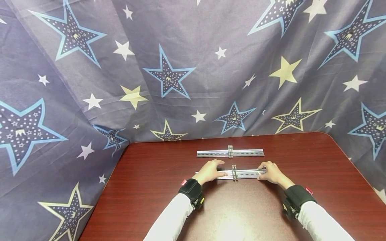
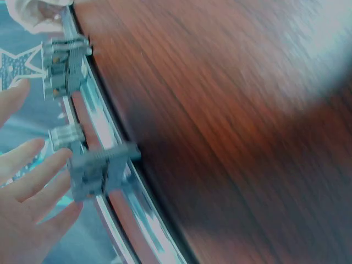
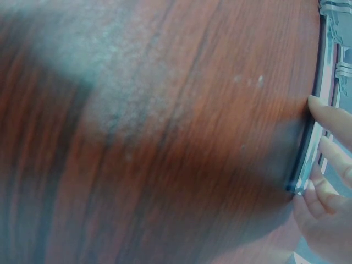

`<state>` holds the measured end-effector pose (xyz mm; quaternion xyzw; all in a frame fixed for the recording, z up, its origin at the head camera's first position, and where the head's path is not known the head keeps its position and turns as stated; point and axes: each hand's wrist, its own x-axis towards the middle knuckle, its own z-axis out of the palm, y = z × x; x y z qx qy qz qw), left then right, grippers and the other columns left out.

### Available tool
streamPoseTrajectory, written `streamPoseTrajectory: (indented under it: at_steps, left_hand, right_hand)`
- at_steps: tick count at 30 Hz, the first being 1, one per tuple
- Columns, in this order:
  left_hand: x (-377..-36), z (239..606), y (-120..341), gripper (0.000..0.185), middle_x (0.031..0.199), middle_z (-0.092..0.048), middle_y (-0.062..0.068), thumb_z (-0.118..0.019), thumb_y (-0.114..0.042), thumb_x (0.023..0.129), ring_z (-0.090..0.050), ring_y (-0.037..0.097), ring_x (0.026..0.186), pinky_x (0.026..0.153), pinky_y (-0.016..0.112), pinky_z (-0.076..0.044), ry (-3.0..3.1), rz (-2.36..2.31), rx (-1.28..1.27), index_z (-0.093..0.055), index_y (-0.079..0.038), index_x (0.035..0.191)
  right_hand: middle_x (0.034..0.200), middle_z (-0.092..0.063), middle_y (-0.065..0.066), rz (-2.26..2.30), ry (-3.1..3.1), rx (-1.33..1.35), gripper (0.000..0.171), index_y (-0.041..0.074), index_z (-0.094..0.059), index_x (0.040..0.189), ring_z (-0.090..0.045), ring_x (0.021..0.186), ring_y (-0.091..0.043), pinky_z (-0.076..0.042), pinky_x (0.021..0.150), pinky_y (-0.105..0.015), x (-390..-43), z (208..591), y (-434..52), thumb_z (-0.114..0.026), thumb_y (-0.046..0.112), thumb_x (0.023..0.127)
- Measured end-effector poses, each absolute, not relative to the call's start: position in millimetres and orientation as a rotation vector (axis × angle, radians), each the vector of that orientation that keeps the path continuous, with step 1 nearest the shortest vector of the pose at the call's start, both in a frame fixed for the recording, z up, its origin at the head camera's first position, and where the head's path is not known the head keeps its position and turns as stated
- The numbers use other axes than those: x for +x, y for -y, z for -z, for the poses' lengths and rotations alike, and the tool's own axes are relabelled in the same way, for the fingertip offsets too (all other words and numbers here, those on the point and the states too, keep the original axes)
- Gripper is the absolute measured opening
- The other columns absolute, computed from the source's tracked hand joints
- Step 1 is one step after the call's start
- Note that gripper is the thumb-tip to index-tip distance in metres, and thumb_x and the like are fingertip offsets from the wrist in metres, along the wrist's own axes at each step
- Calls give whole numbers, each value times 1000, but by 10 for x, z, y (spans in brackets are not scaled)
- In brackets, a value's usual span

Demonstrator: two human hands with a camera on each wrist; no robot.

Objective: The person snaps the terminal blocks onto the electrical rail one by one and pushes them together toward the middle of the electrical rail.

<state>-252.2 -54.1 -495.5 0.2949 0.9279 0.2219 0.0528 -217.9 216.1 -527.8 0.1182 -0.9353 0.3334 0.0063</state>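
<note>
Left hand [image 1: 210,171] and right hand [image 1: 271,172] gripping near rail [image 1: 245,174], two rails, far rail [image 1: 211,153] untouched

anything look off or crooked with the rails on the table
Nothing stands out. The far rail lies flat and straight on the table, its clips at the middle. The near rail lies parallel to it, with the left hand and right hand at its two ends. No spill or damage shows.
</note>
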Motion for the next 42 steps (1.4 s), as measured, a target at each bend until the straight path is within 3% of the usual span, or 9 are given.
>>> streamPoseTrajectory:
  at_steps: [19,42]
  left_hand:
    - [-2572,4996,902,55,109,-60,11,-70,-31,72,-56,21,100,85,32,-42,-2810,-714,863,-55,0,115]
    - [-2536,5105,1012,55,101,-63,12,-73,-19,65,-59,22,94,81,30,-44,-2800,-739,885,-56,2,113]
  right_hand:
    - [80,-55,-17,-977,2926,415,30,-1,-59,79,-48,77,-33,-37,70,-44,-2175,5222,-2130,-76,9,57]
    - [81,-56,-16,-922,2947,436,31,-1,-59,78,-49,78,-33,-37,71,-44,-2176,5207,-2122,-77,12,56]
